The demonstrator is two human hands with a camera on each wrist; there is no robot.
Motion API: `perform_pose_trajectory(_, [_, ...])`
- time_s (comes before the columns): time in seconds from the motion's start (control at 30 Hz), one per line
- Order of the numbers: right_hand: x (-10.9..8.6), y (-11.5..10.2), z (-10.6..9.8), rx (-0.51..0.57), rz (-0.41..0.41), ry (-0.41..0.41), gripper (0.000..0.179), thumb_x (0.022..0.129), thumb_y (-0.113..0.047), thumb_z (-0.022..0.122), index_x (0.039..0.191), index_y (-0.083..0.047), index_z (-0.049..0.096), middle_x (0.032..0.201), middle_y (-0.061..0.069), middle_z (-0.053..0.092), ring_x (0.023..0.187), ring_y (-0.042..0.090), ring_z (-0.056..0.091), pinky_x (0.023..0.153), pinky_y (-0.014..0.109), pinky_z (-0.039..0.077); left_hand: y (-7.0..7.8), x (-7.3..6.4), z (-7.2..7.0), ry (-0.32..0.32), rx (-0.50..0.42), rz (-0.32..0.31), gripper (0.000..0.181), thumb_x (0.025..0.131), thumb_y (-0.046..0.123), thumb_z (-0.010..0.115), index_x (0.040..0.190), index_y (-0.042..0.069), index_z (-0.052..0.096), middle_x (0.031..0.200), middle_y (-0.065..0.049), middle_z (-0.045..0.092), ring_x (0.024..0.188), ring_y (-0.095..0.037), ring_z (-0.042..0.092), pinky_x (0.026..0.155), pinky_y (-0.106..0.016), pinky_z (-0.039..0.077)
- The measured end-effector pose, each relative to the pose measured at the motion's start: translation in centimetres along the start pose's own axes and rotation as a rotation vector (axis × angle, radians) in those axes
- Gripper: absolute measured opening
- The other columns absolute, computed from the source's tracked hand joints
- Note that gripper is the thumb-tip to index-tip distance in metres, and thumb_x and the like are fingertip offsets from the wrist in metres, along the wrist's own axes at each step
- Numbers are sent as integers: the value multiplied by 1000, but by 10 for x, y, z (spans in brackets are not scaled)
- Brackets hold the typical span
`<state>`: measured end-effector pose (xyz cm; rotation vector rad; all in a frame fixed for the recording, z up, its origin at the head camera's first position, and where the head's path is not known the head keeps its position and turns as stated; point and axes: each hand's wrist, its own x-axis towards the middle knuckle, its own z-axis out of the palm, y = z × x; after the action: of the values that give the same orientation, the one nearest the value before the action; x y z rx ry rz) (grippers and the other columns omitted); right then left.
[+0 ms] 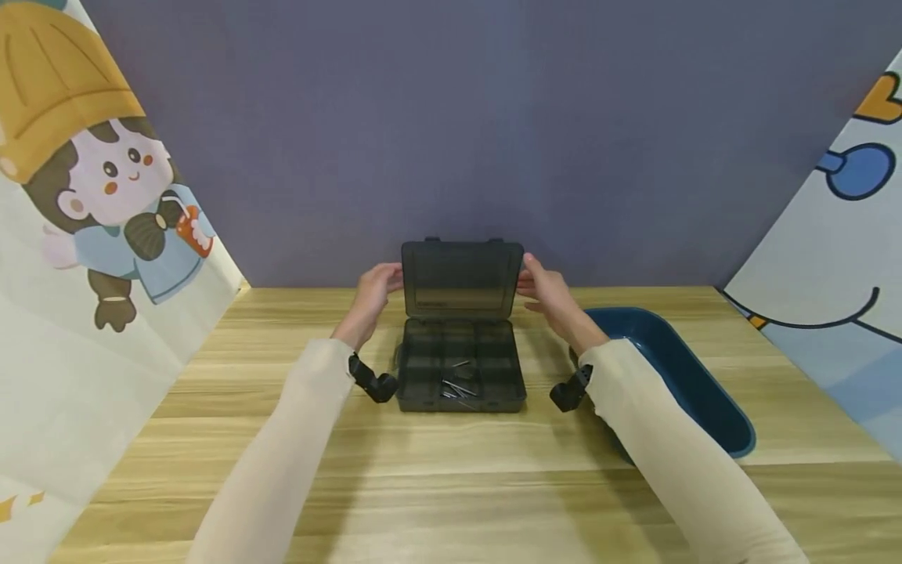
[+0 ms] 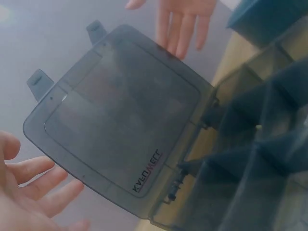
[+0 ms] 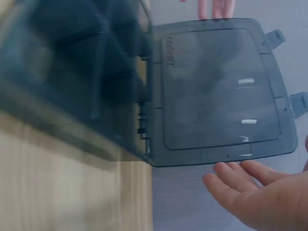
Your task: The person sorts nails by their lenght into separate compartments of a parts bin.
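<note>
A dark translucent compartment box (image 1: 496,364) lies on the table with its hinged lid (image 1: 461,278) standing up at the back. Several thin metal pins or nails (image 1: 460,388) are in its front middle part. My left hand (image 1: 375,298) is at the lid's left edge, fingers loosely extended with the tips at the rim. On the opposite edge, my right hand (image 1: 553,299) has its fingertips right at the lid (image 3: 216,96), palm turned inward. Neither hand curls round the lid. Two latch tabs (image 2: 41,84) project from the lid's free edge.
To the right, a dark blue tray (image 1: 698,384) sits on the wooden table (image 1: 451,486), partly behind my right forearm. A grey-purple wall panel (image 1: 451,117) rises behind the box. Cartoon-printed panels (image 1: 92,376) flank the table.
</note>
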<state>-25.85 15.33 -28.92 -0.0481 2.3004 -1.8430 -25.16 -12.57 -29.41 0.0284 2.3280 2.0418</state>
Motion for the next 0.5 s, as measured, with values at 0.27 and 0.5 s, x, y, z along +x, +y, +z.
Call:
perform_pose_trajectory(0.27, [-31,8,4,-122,-87,0,76,99,-55,23,148,3,26,151,23,32,141,35,30,115,50,23,-5,-32,-7,-13,135,116,46,104,20,23,141,-3,37,138,-26,46,131,-37,42,113,-46,27])
perform_pose_trajectory(0.5, [-54,23,15,-347,-185,104,71,100,-54,26,145,0,33,145,24,40,135,39,37,110,52,30,-17,-62,-7,7,327,148,49,105,30,20,145,7,36,138,-18,51,131,-34,44,113,-51,27])
